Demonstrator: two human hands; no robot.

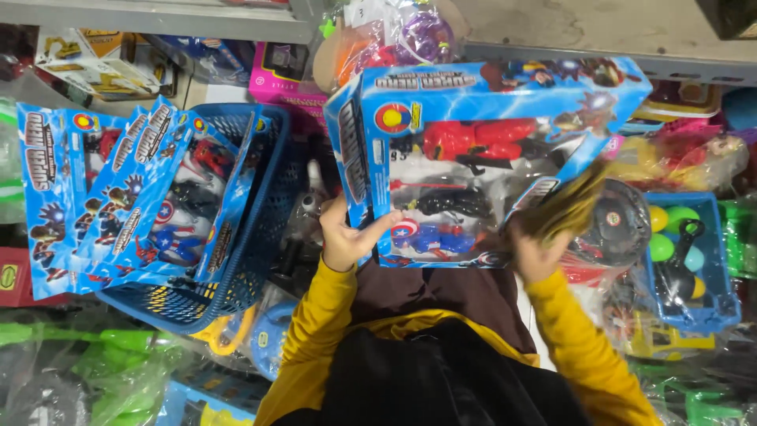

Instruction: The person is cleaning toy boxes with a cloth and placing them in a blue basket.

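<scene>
At the far left of the view, well apart from the big blue toy box [481,158] that we hold, we see a row of matching blue boxes [102,197] standing packed in a blue plastic basket [260,237], each showing small figures behind a clear window. Beyond the basket, up and to the left of our box, a pink package [280,79] leans on the shelf. Below the basket lies a yellow toy part [229,331], and green bagged toys [118,355] sit lower still.

Our left hand [347,237] grips the lower left corner of the toy box, thumb laid across the front window and fingers wrapped behind the side. The box is raised in front of the shelf, tilted, its window showing red, black and blue pieces. A clear bag of bright toys [402,39] hangs just above its top edge.

Our right hand [540,252] is at the box's lower right corner and touches it; the hand is blurred, so we cannot tell how its fingers are set. Both sleeves are yellow.

Right of the box lies a round black toy [619,225] in plastic, and farther right a blue tray [710,315] holds green and yellow balls
</scene>
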